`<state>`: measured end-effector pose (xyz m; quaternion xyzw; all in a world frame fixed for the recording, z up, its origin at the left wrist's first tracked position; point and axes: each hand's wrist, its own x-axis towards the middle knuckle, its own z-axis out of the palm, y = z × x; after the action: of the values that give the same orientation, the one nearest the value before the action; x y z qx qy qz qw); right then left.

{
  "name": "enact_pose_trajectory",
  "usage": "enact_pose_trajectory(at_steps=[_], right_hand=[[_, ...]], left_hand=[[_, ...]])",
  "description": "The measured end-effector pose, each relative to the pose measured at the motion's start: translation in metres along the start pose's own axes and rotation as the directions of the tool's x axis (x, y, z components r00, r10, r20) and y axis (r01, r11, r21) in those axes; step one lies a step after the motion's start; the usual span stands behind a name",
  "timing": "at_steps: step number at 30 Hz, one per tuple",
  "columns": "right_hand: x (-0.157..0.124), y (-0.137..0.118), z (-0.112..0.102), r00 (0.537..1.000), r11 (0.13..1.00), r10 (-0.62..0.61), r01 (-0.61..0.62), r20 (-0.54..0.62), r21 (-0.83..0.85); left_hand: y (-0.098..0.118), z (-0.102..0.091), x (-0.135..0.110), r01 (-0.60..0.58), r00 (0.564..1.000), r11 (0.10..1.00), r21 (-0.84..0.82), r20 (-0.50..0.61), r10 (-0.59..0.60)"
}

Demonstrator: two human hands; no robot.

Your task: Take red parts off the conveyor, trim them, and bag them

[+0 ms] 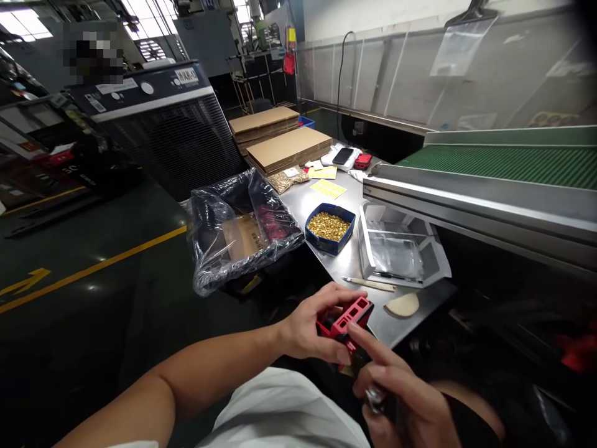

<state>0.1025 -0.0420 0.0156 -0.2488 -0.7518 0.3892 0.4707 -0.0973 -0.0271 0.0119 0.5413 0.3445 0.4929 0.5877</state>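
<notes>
My left hand (310, 326) is closed around a small red plastic part (347, 318) with square openings, holding it low in front of me near the table's front corner. My right hand (396, 392) is curled just below it, with the forefinger stretched up to touch the red part. A small metal piece or tool (373, 398) shows between the right hand's fingers; what it is I cannot make out. A blue tray of small brass pieces (329, 226) sits on the steel table (321, 202) beyond the hands.
A cardboard box lined with a clear plastic bag (240, 227) stands left of the table. A clear plastic tray (396, 249), a thin stick (368, 284) and a beige pad (403, 305) lie near the front edge. A green conveyor (504, 163) runs on the right. Flat cardboard stacks (289, 148) lie behind.
</notes>
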Motion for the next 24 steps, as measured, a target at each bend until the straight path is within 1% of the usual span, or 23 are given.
enact_pose_trajectory(at_steps=[1, 2, 3, 4, 5, 6, 7, 8, 9, 10, 11, 13, 14, 15, 16, 18, 20, 22, 24], right_hand=[[0.001, 0.005, -0.001, 1.0, 0.999, -0.022, 0.022, 0.018, -0.03], [0.004, 0.011, -0.003, 1.0, 0.998, -0.002, 0.001, -0.02, -0.056], [0.007, 0.018, -0.006, 0.993, 0.995, 0.055, -0.062, -0.101, -0.073], [0.01, 0.024, -0.011, 0.965, 0.985, 0.138, -0.158, -0.221, -0.076], [0.013, 0.029, -0.017, 0.906, 0.96, 0.234, -0.274, -0.352, -0.065], [0.016, 0.033, -0.022, 0.827, 0.922, 0.317, -0.383, -0.464, -0.052], [0.017, 0.035, -0.028, 0.753, 0.879, 0.379, -0.475, -0.537, -0.045], [0.017, 0.036, -0.033, 0.71, 0.842, 0.42, -0.537, -0.565, -0.049], [0.016, 0.036, -0.038, 0.702, 0.819, 0.443, -0.57, -0.558, -0.067], [0.014, 0.035, -0.041, 0.722, 0.808, 0.461, -0.582, -0.516, -0.094], [0.012, 0.033, -0.044, 0.759, 0.81, 0.465, -0.573, -0.456, -0.128], [0.009, 0.028, -0.048, 0.828, 0.825, 0.459, -0.532, -0.323, -0.19], [0.008, 0.025, -0.049, 0.846, 0.833, 0.458, -0.516, -0.274, -0.2], [0.007, 0.022, -0.05, 0.845, 0.834, 0.473, -0.521, -0.25, -0.181], [0.007, 0.019, -0.051, 0.827, 0.827, 0.504, -0.545, -0.248, -0.137], [0.007, 0.013, -0.05, 0.769, 0.801, 0.566, -0.598, -0.298, -0.024], [0.007, 0.008, -0.048, 0.724, 0.794, 0.578, -0.605, -0.376, 0.056], [0.008, 0.002, -0.044, 0.72, 0.821, 0.542, -0.563, -0.434, 0.092], [0.01, -0.004, -0.039, 0.72, 0.841, 0.517, -0.527, -0.463, 0.12]], left_hand=[[0.0, 0.0, 0.0, 0.005, 1.0, 1.0, -0.011, 0.009, -0.005], [0.0, 0.0, -0.001, 0.009, 1.0, 1.0, -0.019, 0.014, -0.009], [0.0, 0.0, -0.001, 0.01, 1.0, 1.0, -0.022, 0.015, -0.01], [0.0, -0.001, -0.002, 0.006, 1.0, 1.0, -0.024, 0.016, -0.005], [0.0, -0.002, -0.003, -0.002, 1.0, 1.0, -0.023, 0.017, 0.003], [0.0, -0.003, -0.003, -0.014, 1.0, 1.0, -0.012, 0.018, 0.014], [0.0, -0.003, -0.004, -0.035, 0.999, 0.999, 0.015, 0.021, 0.035], [0.001, -0.004, -0.004, -0.062, 0.998, 0.996, 0.057, 0.025, 0.061], [0.001, -0.005, -0.004, -0.091, 0.996, 0.989, 0.116, 0.03, 0.088], [0.002, -0.005, -0.004, -0.14, 0.99, 0.973, 0.183, 0.037, 0.136], [0.002, -0.005, -0.003, -0.206, 0.978, 0.946, 0.25, 0.048, 0.201], [0.003, -0.005, 0.0, -0.344, 0.938, 0.869, 0.355, 0.093, 0.333], [0.004, -0.004, 0.001, -0.4, 0.915, 0.829, 0.392, 0.124, 0.383], [0.006, -0.004, 0.002, -0.443, 0.895, 0.792, 0.42, 0.157, 0.418], [0.007, -0.003, 0.003, -0.467, 0.883, 0.764, 0.444, 0.188, 0.431], [0.009, -0.002, 0.003, -0.486, 0.873, 0.729, 0.481, 0.236, 0.426], [0.011, -0.001, 0.003, -0.508, 0.861, 0.7, 0.503, 0.265, 0.434], [0.013, 0.0, 0.003, -0.527, 0.848, 0.672, 0.52, 0.281, 0.448], [0.015, 0.001, 0.003, -0.547, 0.835, 0.642, 0.537, 0.292, 0.467]])
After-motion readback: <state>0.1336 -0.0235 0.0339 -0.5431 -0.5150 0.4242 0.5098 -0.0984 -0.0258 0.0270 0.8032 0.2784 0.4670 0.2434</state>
